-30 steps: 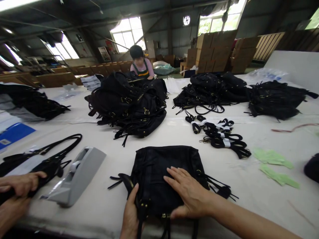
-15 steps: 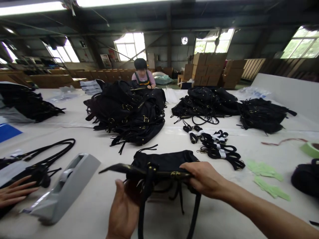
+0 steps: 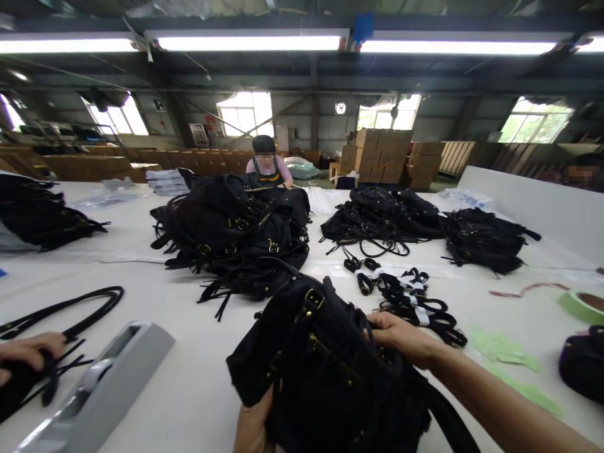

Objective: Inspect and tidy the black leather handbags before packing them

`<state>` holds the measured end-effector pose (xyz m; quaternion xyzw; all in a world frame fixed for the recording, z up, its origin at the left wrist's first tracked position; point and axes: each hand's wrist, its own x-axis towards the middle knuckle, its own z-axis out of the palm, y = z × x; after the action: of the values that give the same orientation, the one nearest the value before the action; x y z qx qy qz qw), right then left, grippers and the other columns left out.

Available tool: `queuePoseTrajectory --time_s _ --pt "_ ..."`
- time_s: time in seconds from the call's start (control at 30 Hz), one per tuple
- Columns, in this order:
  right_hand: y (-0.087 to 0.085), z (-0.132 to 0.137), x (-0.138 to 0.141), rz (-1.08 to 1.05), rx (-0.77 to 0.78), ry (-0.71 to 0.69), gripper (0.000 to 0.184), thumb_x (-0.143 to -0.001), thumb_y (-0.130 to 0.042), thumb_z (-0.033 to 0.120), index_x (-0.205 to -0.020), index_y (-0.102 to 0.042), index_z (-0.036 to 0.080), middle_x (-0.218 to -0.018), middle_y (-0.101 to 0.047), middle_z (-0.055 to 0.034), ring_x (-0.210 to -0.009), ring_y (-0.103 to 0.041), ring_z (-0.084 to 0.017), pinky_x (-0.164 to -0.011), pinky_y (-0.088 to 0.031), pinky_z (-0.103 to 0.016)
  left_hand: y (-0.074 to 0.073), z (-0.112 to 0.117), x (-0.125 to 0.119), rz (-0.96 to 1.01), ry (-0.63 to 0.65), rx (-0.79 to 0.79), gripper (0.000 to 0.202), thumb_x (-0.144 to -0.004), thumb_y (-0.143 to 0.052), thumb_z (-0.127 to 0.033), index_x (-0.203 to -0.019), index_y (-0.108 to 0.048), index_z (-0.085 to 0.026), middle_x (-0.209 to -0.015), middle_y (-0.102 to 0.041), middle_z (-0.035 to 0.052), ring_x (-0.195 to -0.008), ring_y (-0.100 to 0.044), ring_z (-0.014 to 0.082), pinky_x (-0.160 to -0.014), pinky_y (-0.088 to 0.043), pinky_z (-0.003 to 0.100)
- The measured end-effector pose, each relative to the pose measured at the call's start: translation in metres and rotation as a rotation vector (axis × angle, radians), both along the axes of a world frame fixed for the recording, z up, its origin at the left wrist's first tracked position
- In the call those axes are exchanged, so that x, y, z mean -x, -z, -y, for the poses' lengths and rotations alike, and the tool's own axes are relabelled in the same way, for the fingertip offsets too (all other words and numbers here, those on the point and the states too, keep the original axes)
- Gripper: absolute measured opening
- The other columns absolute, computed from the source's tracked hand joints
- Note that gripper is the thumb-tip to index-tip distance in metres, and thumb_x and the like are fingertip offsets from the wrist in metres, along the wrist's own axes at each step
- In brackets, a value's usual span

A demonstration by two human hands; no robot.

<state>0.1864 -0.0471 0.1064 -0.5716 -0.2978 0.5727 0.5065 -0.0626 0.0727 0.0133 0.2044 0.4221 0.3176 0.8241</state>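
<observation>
I hold a black handbag [image 3: 321,358] with brass buckles and a zip up off the table in front of me. My right hand [image 3: 401,336] grips its upper right side. My left hand [image 3: 252,428] is under its lower left side, partly hidden by the bag. Long black straps hang down at the bottom right. At the far left, a co-worker's hand [image 3: 28,349] holds black strap ends near a loop of black bag handles [image 3: 61,308].
A grey tape dispenser [image 3: 99,384] stands at the lower left. Piles of black bags [image 3: 231,233] and bundled straps [image 3: 401,296] lie ahead on the white table [image 3: 155,314]. Green paper pieces [image 3: 500,346] and green tape [image 3: 582,308] are on the right. A person sits beyond.
The handbag has turned and risen from flat to a tilted hold, with its brass fittings now facing up. My view has tilted upward. The co-worker's hand has curled around the straps.
</observation>
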Motion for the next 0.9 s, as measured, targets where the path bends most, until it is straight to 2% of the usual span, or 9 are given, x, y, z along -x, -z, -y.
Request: queuePoseTrajectory --time_s 0.1,0.2,0.33,0.43,0.5,0.6,0.7,0.8,0.9 --pt "0.026 0.0 0.005 -0.063 0.084 0.061 0.044 -0.061 -0.082 0.046 -0.075 -0.06 0.011 -0.062 -0.058 0.0008 -0.051 -0.049 -0.007 -0.051 -0.039 -0.018 0.008 -0.001 -0.004 0.045 -0.016 0.027 0.048 -0.058 -0.084 -0.017 -0.103 -0.069 -0.015 -0.103 -0.073 0.0084 -0.108 -0.064 0.0313 -0.095 -0.054 0.041" --pt "0.038 -0.003 0.004 -0.116 0.137 0.109 0.042 -0.062 -0.081 0.045 -0.075 -0.06 0.011 -0.061 -0.057 0.0011 -0.049 -0.047 -0.007 -0.048 -0.037 -0.017 0.018 -0.004 -0.006 0.082 -0.021 0.035 0.045 -0.06 -0.082 -0.015 -0.102 -0.069 -0.013 -0.1 -0.074 0.0089 -0.106 -0.064 0.0309 -0.094 -0.054 0.041" --pt "0.043 -0.007 0.001 -0.17 0.148 0.061 0.042 -0.061 -0.082 0.042 -0.085 -0.063 0.013 -0.073 -0.064 -0.0027 -0.065 -0.06 -0.014 -0.062 -0.048 -0.023 0.018 -0.006 -0.005 0.034 0.053 0.074 0.041 -0.064 -0.079 -0.021 -0.103 -0.068 -0.011 -0.087 -0.075 0.0105 -0.098 -0.067 0.0326 -0.091 -0.054 0.046" --pt "0.043 -0.01 0.005 -0.144 0.119 0.005 0.046 -0.058 -0.083 0.034 -0.095 -0.065 0.014 -0.079 -0.066 -0.0043 -0.071 -0.064 -0.019 -0.068 -0.051 -0.028 0.011 -0.015 0.0 0.074 0.139 0.084 0.039 -0.072 -0.073 -0.028 -0.107 -0.067 -0.012 -0.093 -0.074 0.012 -0.099 -0.067 0.0314 -0.093 -0.052 0.046" --pt "0.04 -0.013 0.009 -0.101 0.083 -0.006 0.047 -0.059 -0.082 0.032 -0.099 -0.065 0.015 -0.079 -0.067 -0.0039 -0.068 -0.064 -0.019 -0.066 -0.052 -0.028 0.009 -0.033 0.005 0.066 0.111 0.005 0.037 -0.076 -0.069 -0.034 -0.107 -0.067 -0.013 -0.098 -0.072 0.0127 -0.099 -0.067 0.0295 -0.094 -0.05 0.043" --pt "0.022 -0.024 0.013 -0.073 -0.009 -0.042 0.046 -0.062 -0.081 0.031 -0.103 -0.065 0.018 -0.083 -0.067 -0.0039 -0.072 -0.065 -0.021 -0.07 -0.052 -0.031 0.017 -0.081 0.012 -0.154 -0.264 -0.232 0.031 -0.079 -0.062 -0.039 -0.102 -0.063 -0.019 -0.102 -0.068 0.0075 -0.094 -0.065 0.0226 -0.088 -0.049 0.037" --pt "-0.01 -0.05 0.011 -0.032 -0.096 -0.096 0.043 -0.065 -0.08 0.029 -0.104 -0.065 0.019 -0.082 -0.066 -0.0039 -0.077 -0.065 -0.023 -0.074 -0.052 -0.033 0.03 -0.126 0.016 -0.328 -0.589 -0.309 0.019 -0.082 -0.051 -0.035 -0.091 -0.056 -0.019 -0.092 -0.063 0.003 -0.081 -0.061 0.0171 -0.077 -0.047 0.031" --pt "-0.048 -0.099 0.01 0.038 -0.215 -0.148 0.036 -0.068 -0.079 0.029 -0.098 -0.064 0.019 -0.071 -0.062 -0.0008 -0.066 -0.063 -0.018 -0.068 -0.052 -0.03 0.04 -0.14 0.009 -0.352 -0.586 -0.38 0.016 -0.077 -0.055 -0.033 -0.084 -0.057 -0.019 -0.081 -0.063 0.003 -0.078 -0.059 0.02 -0.075 -0.047 0.032" --pt "-0.086 -0.167 0.018 0.167 -0.353 -0.141 0.041 -0.066 -0.081 0.037 -0.095 -0.06 0.017 -0.068 -0.059 0.0013 -0.056 -0.057 -0.012 -0.06 -0.051 -0.026 0.048 -0.131 -0.005 -0.4 -0.415 -0.539 0.017 -0.065 -0.07 -0.034 -0.076 -0.063 -0.023 -0.08 -0.068 0.0049 -0.09 -0.06 0.0273 -0.08 -0.047 0.033"
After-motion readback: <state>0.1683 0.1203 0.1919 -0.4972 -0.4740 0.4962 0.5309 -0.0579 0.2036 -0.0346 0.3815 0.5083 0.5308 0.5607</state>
